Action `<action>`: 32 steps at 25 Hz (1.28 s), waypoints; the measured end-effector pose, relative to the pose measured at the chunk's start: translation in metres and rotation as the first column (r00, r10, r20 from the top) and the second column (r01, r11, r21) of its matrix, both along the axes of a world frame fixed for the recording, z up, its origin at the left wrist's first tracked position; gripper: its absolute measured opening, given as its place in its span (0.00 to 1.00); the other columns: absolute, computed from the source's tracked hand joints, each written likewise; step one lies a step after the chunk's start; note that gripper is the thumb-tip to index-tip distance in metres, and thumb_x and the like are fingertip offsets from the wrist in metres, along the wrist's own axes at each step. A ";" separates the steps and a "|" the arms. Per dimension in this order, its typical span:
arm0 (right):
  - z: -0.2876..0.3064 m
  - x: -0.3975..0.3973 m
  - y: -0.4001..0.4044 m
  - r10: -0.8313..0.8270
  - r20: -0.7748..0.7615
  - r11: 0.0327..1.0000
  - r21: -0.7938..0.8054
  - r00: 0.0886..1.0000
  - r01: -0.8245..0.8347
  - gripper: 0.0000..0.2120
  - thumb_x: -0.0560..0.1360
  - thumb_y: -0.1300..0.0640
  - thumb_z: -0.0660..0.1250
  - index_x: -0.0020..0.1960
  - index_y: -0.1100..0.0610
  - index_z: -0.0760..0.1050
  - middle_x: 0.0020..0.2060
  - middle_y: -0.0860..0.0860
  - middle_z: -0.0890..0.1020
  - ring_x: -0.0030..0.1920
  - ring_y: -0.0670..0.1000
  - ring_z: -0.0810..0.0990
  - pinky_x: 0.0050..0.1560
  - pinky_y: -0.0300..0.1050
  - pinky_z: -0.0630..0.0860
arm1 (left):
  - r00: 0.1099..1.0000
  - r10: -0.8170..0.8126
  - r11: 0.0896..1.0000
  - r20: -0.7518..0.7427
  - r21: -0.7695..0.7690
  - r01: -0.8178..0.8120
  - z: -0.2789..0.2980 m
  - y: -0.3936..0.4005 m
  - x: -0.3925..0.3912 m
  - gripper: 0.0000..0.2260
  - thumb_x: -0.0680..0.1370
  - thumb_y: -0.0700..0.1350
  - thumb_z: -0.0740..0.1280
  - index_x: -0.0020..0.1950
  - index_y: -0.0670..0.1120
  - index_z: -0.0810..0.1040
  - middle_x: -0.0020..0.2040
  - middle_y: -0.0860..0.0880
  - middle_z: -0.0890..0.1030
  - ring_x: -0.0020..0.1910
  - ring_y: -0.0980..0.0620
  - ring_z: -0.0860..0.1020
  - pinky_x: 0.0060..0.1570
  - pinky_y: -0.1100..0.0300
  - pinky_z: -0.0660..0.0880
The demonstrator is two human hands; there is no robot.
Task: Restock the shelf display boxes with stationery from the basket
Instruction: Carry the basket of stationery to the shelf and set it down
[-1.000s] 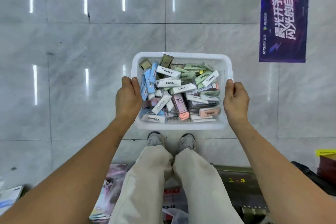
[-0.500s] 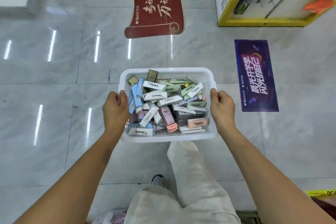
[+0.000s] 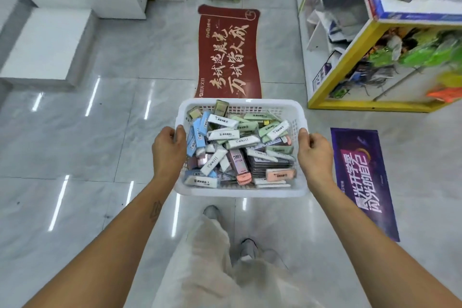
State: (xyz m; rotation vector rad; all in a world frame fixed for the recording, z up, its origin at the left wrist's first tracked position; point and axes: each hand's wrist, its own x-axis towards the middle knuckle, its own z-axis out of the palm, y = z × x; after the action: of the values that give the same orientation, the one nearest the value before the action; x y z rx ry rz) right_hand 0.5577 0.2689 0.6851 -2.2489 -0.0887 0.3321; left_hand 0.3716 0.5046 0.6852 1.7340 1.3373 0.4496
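We grip the white plastic basket at mid-frame, left hand curled over its left rim and right hand over its right rim; one hand per side likely keeps it level so nothing tips out. Boxed stationery fills it in a loose heap. At upper right stands a yellow-framed shelf; its display boxes are too blurred to identify.
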 end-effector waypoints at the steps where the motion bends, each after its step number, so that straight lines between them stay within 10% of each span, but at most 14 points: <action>1: 0.003 0.023 0.021 -0.010 -0.006 1.000 0.006 1.000 0.010 0.23 0.83 0.46 0.60 0.36 0.61 0.68 0.31 0.53 0.72 0.32 0.50 0.69 0.33 0.48 0.64 | 1.000 -0.008 1.000 0.005 0.004 0.008 0.003 0.023 0.025 0.17 0.81 0.52 0.60 0.38 0.43 0.69 0.31 0.51 0.71 0.28 0.57 0.68 0.27 0.61 0.65; 32: 0.031 0.799 0.598 -0.307 -0.006 0.952 0.013 0.952 0.307 0.22 0.83 0.46 0.59 0.34 0.56 0.65 0.29 0.51 0.71 0.30 0.49 0.68 0.29 0.46 0.63 | 0.957 -0.287 0.958 0.043 0.037 0.286 0.025 0.635 0.872 0.14 0.82 0.53 0.60 0.40 0.47 0.73 0.34 0.49 0.79 0.33 0.52 0.79 0.25 0.64 0.70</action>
State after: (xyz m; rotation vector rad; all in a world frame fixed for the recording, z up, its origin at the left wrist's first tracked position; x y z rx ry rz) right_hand 1.3567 0.8671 0.7160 -2.2058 0.2589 0.1669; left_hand 1.2433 1.1394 0.7101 1.8944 1.0274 0.3457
